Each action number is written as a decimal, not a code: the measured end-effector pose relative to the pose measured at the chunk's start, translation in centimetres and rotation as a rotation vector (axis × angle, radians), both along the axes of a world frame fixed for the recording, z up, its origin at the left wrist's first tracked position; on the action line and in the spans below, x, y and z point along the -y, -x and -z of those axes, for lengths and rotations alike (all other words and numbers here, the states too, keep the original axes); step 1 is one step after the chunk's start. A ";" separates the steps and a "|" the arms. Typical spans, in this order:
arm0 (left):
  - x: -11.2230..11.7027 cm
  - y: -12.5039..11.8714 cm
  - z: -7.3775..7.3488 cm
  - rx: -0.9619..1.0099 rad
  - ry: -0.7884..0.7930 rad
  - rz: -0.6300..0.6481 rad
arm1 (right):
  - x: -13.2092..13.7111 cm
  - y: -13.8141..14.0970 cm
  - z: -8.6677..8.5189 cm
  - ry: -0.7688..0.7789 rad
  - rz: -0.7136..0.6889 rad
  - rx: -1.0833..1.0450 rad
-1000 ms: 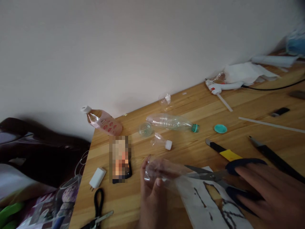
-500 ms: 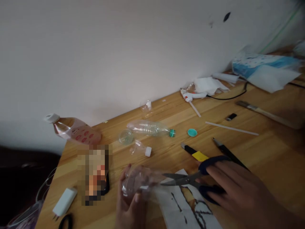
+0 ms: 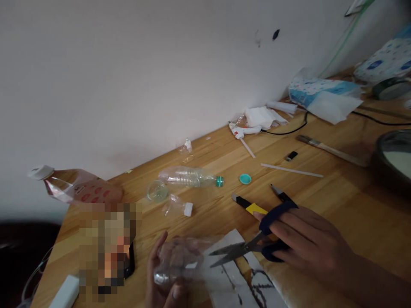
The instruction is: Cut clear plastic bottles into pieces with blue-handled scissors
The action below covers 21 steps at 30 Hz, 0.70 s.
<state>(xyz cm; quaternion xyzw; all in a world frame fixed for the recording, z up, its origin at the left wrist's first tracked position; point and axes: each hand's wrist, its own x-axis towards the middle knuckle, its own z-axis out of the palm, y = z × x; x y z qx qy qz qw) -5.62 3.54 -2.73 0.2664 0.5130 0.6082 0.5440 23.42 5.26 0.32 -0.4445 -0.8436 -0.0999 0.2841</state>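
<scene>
My left hand (image 3: pixel 175 296) grips a clear plastic bottle piece (image 3: pixel 186 263) at its left end, fingers wrapped round it low in the view. My right hand (image 3: pixel 316 244) has its fingers in the dark blue handles of a pair of scissors (image 3: pixel 245 248). The scissor blades are parted and point left, at the right side of the bottle piece; whether they touch it I cannot tell. Under the blades lies a white sheet with black-edged cut-outs (image 3: pixel 231 278). Close to my right fingers are a yellow and black utility knife (image 3: pixel 245 203) and a black pen-like tool (image 3: pixel 279 193).
Behind lie a clear bottle (image 3: pixel 189 176) with a green neck, a cut bottle top (image 3: pixel 178 207), a teal cap (image 3: pixel 245 179) and a glue gun (image 3: pixel 245 129). A pink-labelled bottle (image 3: pixel 86 186) and a blurred-out phone (image 3: pixel 129 261) are left. A brush (image 3: pixel 330 149) and bowl (image 3: pixel 396 158) are right.
The view has swung right, so things on the table sit further left and the bowl shows. The scissors' blades have come away from overlapping the bottle piece's right end slightly and tilt lower.
</scene>
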 end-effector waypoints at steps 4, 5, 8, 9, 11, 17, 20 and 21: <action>0.2 -0.1 -0.1 0.029 -0.054 -0.006 | 0.2 0.0 0.5 0.040 -0.025 -0.021; 0.3 -0.1 -0.2 0.041 -0.063 0.002 | 0.2 0.1 0.6 0.048 -0.030 -0.030; 0.4 -0.4 -0.5 0.070 -0.053 0.007 | 0.2 0.2 0.5 0.059 -0.021 -0.047; 0.4 -0.5 -0.6 0.077 -0.040 -0.001 | 0.2 0.2 0.5 0.056 -0.018 -0.050; 0.3 -0.7 -0.6 0.079 -0.023 -0.019 | 0.1 0.1 0.6 0.051 -0.019 -0.047; 0.3 -0.5 -0.4 0.029 -0.033 -0.005 | 0.1 -0.1 0.7 0.040 -0.028 -0.023; 0.4 -0.3 -0.3 -0.013 -0.016 0.020 | 0.2 -0.2 0.7 0.033 -0.036 -0.035; 0.4 -0.2 -0.3 -0.028 -0.005 0.028 | 0.2 -0.2 0.8 0.035 -0.038 -0.043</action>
